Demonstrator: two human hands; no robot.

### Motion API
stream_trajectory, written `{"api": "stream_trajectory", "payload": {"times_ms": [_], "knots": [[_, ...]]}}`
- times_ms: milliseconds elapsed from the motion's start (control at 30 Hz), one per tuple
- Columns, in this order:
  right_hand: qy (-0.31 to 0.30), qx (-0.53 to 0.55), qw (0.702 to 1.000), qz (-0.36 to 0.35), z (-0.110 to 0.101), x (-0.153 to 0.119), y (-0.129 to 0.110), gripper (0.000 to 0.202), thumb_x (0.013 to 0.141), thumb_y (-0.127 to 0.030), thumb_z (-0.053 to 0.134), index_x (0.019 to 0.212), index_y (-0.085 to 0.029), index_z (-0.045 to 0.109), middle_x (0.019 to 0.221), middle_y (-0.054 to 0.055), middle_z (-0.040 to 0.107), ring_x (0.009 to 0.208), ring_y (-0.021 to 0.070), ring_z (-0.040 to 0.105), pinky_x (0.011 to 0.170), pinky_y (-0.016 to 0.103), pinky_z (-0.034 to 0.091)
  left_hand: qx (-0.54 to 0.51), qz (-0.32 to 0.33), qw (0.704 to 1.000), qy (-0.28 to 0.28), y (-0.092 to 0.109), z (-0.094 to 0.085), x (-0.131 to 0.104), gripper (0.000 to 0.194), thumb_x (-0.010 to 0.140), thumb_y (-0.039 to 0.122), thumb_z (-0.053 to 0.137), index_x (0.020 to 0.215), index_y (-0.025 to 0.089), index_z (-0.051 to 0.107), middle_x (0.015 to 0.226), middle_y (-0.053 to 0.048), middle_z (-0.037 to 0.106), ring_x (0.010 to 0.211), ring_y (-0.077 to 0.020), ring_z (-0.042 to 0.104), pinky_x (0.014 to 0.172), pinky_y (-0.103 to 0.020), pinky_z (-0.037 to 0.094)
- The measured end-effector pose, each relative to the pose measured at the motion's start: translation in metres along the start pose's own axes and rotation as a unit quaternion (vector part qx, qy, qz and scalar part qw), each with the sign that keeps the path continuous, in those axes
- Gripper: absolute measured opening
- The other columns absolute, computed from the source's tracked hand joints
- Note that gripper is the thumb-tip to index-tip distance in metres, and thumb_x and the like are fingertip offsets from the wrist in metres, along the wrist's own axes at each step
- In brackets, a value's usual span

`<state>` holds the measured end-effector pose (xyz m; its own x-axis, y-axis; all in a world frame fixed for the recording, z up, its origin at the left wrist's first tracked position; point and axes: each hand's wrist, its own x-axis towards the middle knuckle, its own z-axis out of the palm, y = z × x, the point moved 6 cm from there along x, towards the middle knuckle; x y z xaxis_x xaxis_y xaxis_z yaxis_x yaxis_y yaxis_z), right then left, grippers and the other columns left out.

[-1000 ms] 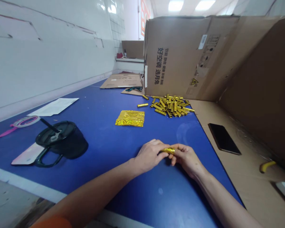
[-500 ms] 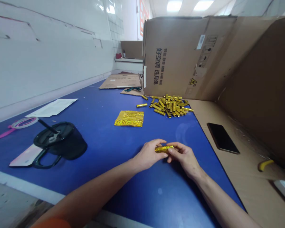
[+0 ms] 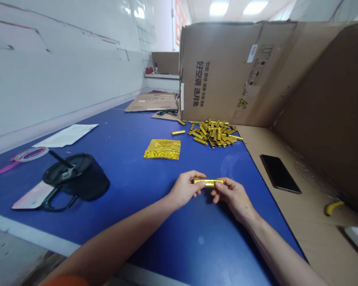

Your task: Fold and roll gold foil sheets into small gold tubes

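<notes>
A small shiny gold foil tube [image 3: 209,183] lies level between my two hands, over the blue tabletop [image 3: 131,186]. My left hand [image 3: 185,188] pinches its left end between thumb and fingers. At the other end, my right hand [image 3: 231,194] grips it the same way, leaving the middle bare. A flat stack of gold foil sheets [image 3: 162,149] rests ahead and to the left of my hands. Farther off, to the right of that stack, is a loose heap of similar gold tubes [image 3: 216,134]; a few lie at its edge.
A black lidded mug [image 3: 83,176] with a straw stands at left, near a roll of tape [image 3: 32,154] and white paper [image 3: 68,135]. Behind the heap rises a large cardboard box [image 3: 226,71]. A dark phone [image 3: 280,173] lies on cardboard at right.
The gold tube has turned to lie straighter, and more of it shows between my fingers. My hands have drawn slightly apart.
</notes>
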<state>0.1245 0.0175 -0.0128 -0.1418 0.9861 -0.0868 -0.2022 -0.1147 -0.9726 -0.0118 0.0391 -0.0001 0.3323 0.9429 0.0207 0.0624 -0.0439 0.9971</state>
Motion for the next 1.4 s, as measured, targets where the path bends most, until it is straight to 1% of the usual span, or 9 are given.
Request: {"api": "stream_trajectory", "payload": {"times_ms": [133,300,500,600,800,900,1000,1100,1400], "knots": [[0.008,0.019,1.000,-0.005,-0.001,0.000,0.000,0.024,0.068,-0.033,0.063,0.083,-0.016,0.055,0.060,0.000,0.063,0.045,0.0112,0.057,0.049,0.024,0.043,-0.076,-0.032,0.997,0.008,-0.001,0.000,0.002,0.023,0.066,0.026,0.060,0.081,0.010,0.056,0.051,0.002,0.053,0.041,-0.0065,0.047,0.041,-0.018,0.037],[0.018,0.014,1.000,-0.007,-0.001,-0.001,-0.001,0.022,0.068,-0.033,0.063,0.080,-0.015,0.057,0.060,0.000,0.063,0.045,0.0106,0.056,0.049,0.023,0.042,-0.119,-0.044,0.992,0.029,0.000,-0.002,0.001,0.022,0.064,0.024,0.062,0.079,0.010,0.057,0.054,0.001,0.056,0.042,-0.0064,0.049,0.044,-0.019,0.040],[0.032,-0.045,0.997,-0.052,0.001,-0.003,-0.007,0.030,0.063,-0.032,0.067,0.088,-0.017,0.057,0.068,-0.001,0.063,0.049,0.0102,0.057,0.051,0.022,0.042,-0.072,-0.026,0.997,0.020,-0.001,0.000,0.001,0.020,0.066,0.022,0.059,0.081,0.009,0.057,0.050,0.001,0.055,0.039,-0.0065,0.048,0.041,-0.018,0.039],[0.024,-0.072,0.996,-0.042,0.003,-0.003,-0.006,0.028,0.064,-0.033,0.066,0.083,-0.014,0.061,0.061,0.001,0.064,0.049,0.0112,0.057,0.053,0.023,0.042,-0.079,-0.026,0.996,0.024,-0.001,0.000,0.000,0.019,0.067,0.023,0.058,0.080,0.009,0.056,0.049,0.001,0.056,0.039,-0.0072,0.049,0.041,-0.018,0.040],[0.100,0.030,0.993,-0.051,-0.010,-0.001,-0.005,0.030,0.060,-0.032,0.069,0.084,-0.017,0.060,0.069,0.001,0.064,0.052,0.0128,0.060,0.056,0.026,0.046,-0.101,0.013,0.993,0.064,0.005,-0.006,0.001,0.017,0.065,0.022,0.059,0.077,0.009,0.057,0.060,-0.001,0.058,0.050,-0.0081,0.053,0.048,-0.019,0.042],[0.048,0.054,0.997,-0.011,-0.003,0.000,-0.002,0.033,0.065,-0.037,0.064,0.090,-0.017,0.056,0.067,0.002,0.064,0.048,0.0143,0.060,0.052,0.029,0.047,-0.081,0.034,0.994,0.062,0.005,-0.007,0.002,0.016,0.064,0.018,0.059,0.077,0.010,0.058,0.066,-0.001,0.058,0.055,-0.0073,0.052,0.050,-0.018,0.041],[0.006,0.025,1.000,0.015,0.005,-0.002,0.000,0.029,0.065,-0.035,0.064,0.085,-0.015,0.057,0.064,0.002,0.063,0.046,0.0127,0.059,0.049,0.025,0.045,-0.071,0.048,0.995,0.050,0.003,-0.005,0.002,0.022,0.064,0.017,0.058,0.086,0.011,0.057,0.073,-0.001,0.058,0.060,-0.0083,0.053,0.052,-0.018,0.042],[0.019,0.007,1.000,-0.007,0.004,-0.002,-0.002,0.027,0.063,-0.032,0.067,0.081,-0.014,0.058,0.067,0.002,0.064,0.049,0.0115,0.059,0.053,0.024,0.046,-0.085,0.035,0.995,0.035,-0.001,-0.003,0.003,0.028,0.064,0.018,0.060,0.090,0.011,0.054,0.071,-0.001,0.057,0.059,-0.0090,0.053,0.050,-0.019,0.042],[0.049,-0.054,0.996,-0.053,0.002,-0.003,-0.008,0.027,0.061,-0.031,0.069,0.081,-0.015,0.061,0.068,0.002,0.065,0.052,0.0118,0.060,0.055,0.024,0.045,-0.102,0.019,0.994,0.030,-0.003,-0.002,0.002,0.020,0.063,0.020,0.061,0.080,0.010,0.055,0.066,-0.002,0.059,0.056,-0.0088,0.054,0.054,-0.021,0.045]]}}
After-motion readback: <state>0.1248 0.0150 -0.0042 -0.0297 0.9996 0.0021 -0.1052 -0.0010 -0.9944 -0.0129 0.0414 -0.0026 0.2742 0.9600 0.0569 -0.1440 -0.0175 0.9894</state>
